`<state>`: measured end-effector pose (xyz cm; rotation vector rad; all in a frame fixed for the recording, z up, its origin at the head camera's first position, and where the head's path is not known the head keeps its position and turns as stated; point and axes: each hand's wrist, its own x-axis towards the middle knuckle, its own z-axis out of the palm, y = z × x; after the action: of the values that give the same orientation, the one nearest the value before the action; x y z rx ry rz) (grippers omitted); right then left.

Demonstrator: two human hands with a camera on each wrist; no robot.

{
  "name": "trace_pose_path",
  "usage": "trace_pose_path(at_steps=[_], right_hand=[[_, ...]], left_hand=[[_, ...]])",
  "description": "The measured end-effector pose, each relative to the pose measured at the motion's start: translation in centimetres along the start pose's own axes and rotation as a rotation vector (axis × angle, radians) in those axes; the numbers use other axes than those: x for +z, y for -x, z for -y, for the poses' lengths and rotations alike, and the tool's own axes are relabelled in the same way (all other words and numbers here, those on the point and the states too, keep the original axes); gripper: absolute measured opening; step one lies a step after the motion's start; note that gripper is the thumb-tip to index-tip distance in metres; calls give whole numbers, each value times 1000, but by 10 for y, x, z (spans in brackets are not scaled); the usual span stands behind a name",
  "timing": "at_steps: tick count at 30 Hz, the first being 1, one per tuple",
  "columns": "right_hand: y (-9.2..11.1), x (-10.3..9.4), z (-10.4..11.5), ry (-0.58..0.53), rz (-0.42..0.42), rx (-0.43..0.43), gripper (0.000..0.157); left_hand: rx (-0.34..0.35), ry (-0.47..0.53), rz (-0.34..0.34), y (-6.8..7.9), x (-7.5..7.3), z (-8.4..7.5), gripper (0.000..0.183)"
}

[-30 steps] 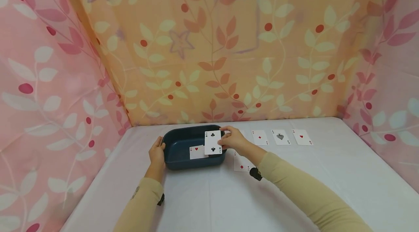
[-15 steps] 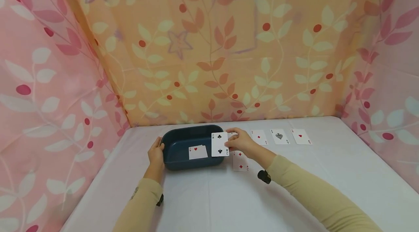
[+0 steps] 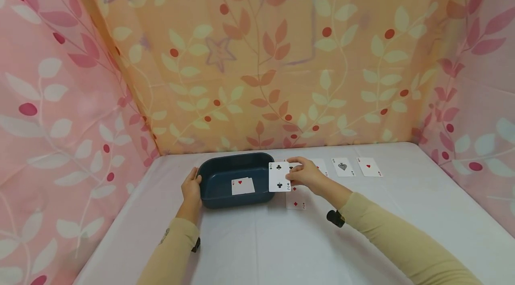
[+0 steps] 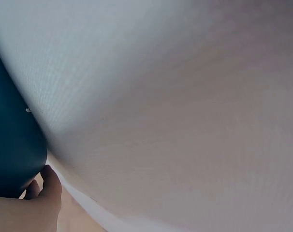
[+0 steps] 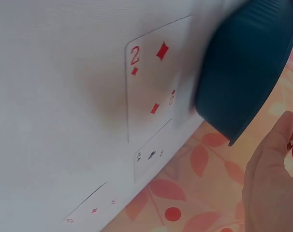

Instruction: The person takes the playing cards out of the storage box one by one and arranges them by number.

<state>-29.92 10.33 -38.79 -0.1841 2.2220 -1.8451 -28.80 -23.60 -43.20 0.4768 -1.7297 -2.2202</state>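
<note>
My right hand (image 3: 303,174) pinches a two of clubs (image 3: 279,178) by its right edge, face up. The card overlaps the right rim of a dark blue plastic basin (image 3: 209,200) in the head view. Inside the basin lies a two of hearts (image 3: 241,188), with a corner of another card showing behind it. At the basin's left end, my left hand (image 3: 191,189) grips the wall, thumb by the rim; its fingers (image 4: 51,181) meet the basin's side in the left wrist view. A two of diamonds (image 3: 295,203) lies on the table beneath the right hand, partly covered.
Along the back right of the white-covered table (image 3: 257,249) lie an ace of spades (image 3: 343,168) and an ace of hearts (image 3: 369,167). An ace of diamonds (image 3: 320,165) and an ace of clubs (image 5: 150,155) are partly hidden behind the right hand. Patterned cloth (image 3: 257,52) walls the table in.
My right hand has carried the two of clubs rightward, from over the basin to its right rim. More of the two of hearts shows now. The left hand stays on the basin.
</note>
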Motion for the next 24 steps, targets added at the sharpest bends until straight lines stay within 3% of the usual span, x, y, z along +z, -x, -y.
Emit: trace_pose_path(at_steps=[24], right_hand=[[18, -39, -16, 13, -20, 39, 60]], left_hand=[[-6, -15, -12, -1, 0, -1, 50]])
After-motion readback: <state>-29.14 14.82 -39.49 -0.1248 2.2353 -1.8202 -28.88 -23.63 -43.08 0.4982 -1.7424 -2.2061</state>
